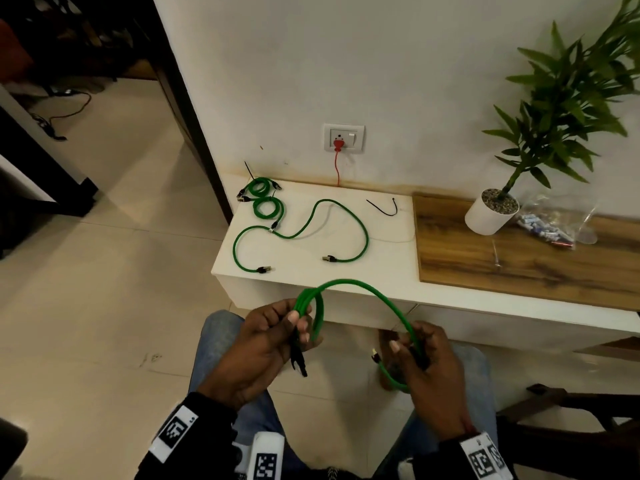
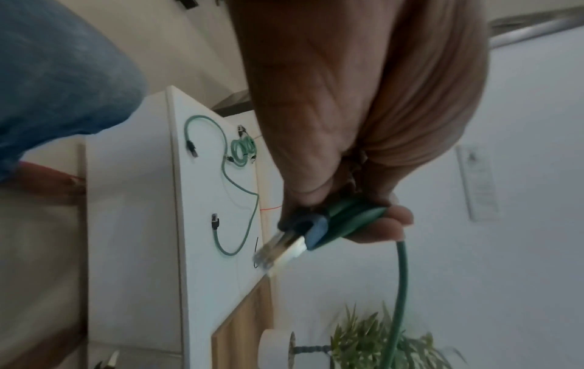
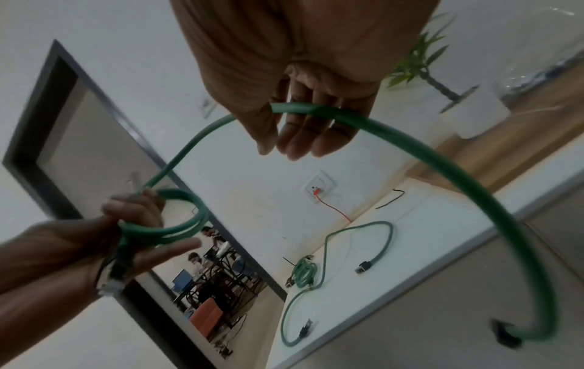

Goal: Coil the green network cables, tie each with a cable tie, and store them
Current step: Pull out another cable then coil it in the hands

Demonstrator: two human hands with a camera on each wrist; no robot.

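Observation:
My left hand (image 1: 277,334) pinches a small coil of green network cable (image 1: 317,313) with its black plug (image 2: 284,246) sticking out below the fingers. The same cable arcs right to my right hand (image 1: 420,355), which holds the strand (image 3: 316,109) between thumb and fingers; its free end with a plug (image 1: 375,356) hangs below. On the white shelf (image 1: 311,271) lie two tied green coils (image 1: 263,197), one loose green cable (image 1: 304,230) and a black cable tie (image 1: 382,207).
A wooden board (image 1: 519,254) on the shelf carries a potted plant (image 1: 491,213) and a clear plastic bag (image 1: 554,223). A red cord (image 1: 337,164) hangs from the wall socket. My knees in jeans (image 1: 214,348) are below the hands. A dark doorway stands at left.

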